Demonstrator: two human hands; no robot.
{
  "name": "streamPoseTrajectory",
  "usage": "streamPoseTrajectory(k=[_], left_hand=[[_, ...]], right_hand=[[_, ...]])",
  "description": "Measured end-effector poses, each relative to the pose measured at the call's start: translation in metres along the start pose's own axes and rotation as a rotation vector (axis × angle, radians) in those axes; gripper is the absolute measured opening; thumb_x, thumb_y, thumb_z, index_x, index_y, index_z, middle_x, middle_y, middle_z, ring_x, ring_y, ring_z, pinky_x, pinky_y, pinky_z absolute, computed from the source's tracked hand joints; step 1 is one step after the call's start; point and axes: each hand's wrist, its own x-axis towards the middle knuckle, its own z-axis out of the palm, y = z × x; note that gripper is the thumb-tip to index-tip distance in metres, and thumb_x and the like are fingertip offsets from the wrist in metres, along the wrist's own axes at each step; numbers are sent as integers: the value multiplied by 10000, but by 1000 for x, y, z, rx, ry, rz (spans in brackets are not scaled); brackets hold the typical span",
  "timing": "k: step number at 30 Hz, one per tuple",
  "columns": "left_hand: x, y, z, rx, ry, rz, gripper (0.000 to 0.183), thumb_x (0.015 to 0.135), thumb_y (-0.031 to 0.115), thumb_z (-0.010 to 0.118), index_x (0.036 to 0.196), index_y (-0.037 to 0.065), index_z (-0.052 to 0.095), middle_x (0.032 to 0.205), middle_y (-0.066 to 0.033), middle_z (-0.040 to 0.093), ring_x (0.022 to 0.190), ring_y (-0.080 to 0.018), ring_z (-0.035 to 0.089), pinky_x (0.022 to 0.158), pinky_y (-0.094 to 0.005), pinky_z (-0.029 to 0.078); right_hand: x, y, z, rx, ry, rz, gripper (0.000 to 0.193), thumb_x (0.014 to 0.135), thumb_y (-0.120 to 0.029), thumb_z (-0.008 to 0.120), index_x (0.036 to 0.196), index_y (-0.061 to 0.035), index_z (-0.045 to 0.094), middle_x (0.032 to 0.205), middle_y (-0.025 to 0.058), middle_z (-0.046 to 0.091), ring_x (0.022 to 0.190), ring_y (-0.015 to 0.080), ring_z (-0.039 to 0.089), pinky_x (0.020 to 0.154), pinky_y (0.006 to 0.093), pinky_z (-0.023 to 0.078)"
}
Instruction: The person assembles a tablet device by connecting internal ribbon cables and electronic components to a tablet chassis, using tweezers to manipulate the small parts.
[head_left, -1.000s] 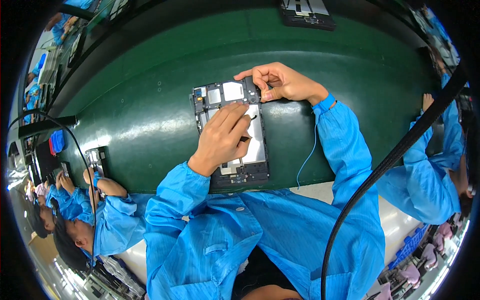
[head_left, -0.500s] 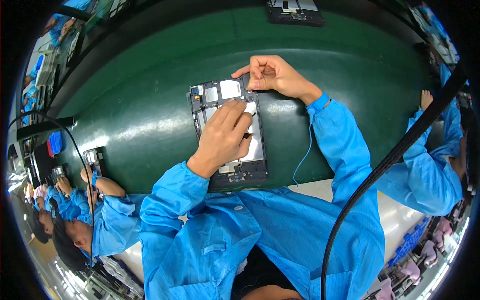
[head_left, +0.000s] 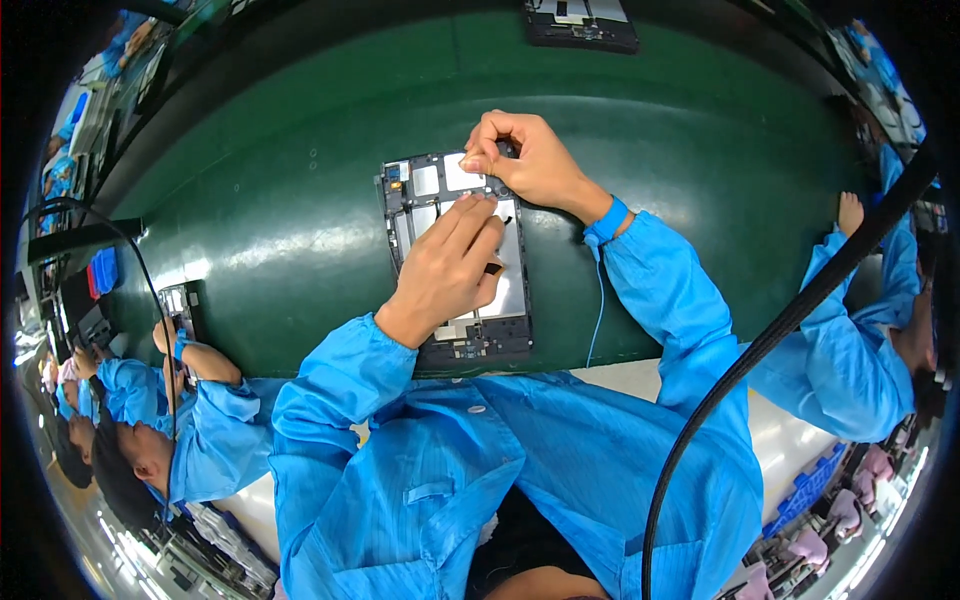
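My right hand's (head_left: 500, 158) thumb and forefinger pinched together over the upper end of the opened tablet (head_left: 509, 290), on what I could not tell; my left hand's (head_left: 445, 265) fingers lay close together across its middle, any grip hidden. Judged risk: a sideways tug, or too light a left press, could skew the tablet on the green table (head_left: 280, 230). Its black shell (head_left: 515, 340) held pale panels (head_left: 426, 181); the blue crate's (head_left: 805, 488) contents were unclear.

At the tabletop's (head_left: 280, 290) near edge, my device (head_left: 500, 338) lies beneath my left hand (head_left: 448, 255) and right hand (head_left: 522, 158); a second device (head_left: 582, 30) lies toward the far edge.
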Motion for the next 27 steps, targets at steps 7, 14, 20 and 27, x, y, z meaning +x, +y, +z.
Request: streamPoseTrajectory(k=[7,14,20,27], left_hand=[[0,0,-1,20,-22,-2,591,647,93,810,1216,-10,687,1357,-197,682,1270,-385,670,1088,-453,573],[3,0,-3,-37,-9,-8,529,657,72,799,1170,-4,691,1331,-196,684,1241,-390,675,1066,-459,577],[9,-5,-5,-72,-27,12,468,674,58,785,1129,5,690,1308,-187,690,1239,-392,671,1057,-465,577],[1,-8,3,-46,31,5,458,672,35,757,1126,10,699,1278,-169,718,1191,-372,707,1066,-449,594]], right_hand=[[-2,0,5,-211,53,-116,381,914,-45,871,758,-53,523,944,68,649,1005,176,656,850,325,521],[-1,3,0,-169,3,-67,378,893,-89,903,750,-51,555,937,63,659,1059,200,659,872,345,526],[1,-2,-2,-162,-38,-47,340,883,-90,906,757,-52,593,900,51,674,1069,187,651,891,337,530],[1,-5,-1,-164,-44,-17,327,872,-63,897,743,-51,597,900,52,678,1078,183,644,889,337,527]])
